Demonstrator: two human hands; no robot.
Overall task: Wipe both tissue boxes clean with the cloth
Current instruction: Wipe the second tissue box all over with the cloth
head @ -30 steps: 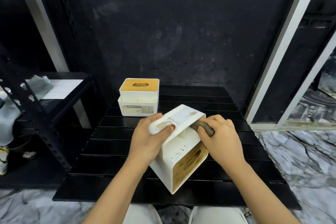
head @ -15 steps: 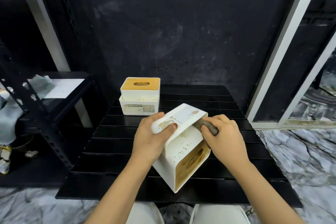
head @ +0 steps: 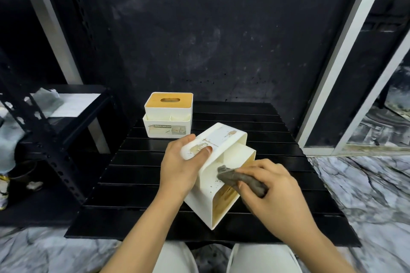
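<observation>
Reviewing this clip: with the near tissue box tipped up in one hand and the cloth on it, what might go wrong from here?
1. The near tissue box is tilted on an edge, steadied only by the left hand; wiping pressure from the right hand might make it slip on the slatted table.
2. The cloth is dark and bunched small, so it may smear or miss the brown specks.
3. The far tissue box could be left unwiped.

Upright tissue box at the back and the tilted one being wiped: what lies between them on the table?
In the head view, nothing: only bare black table slats separate the upright tissue box from the tilted box held by the left hand.
</observation>
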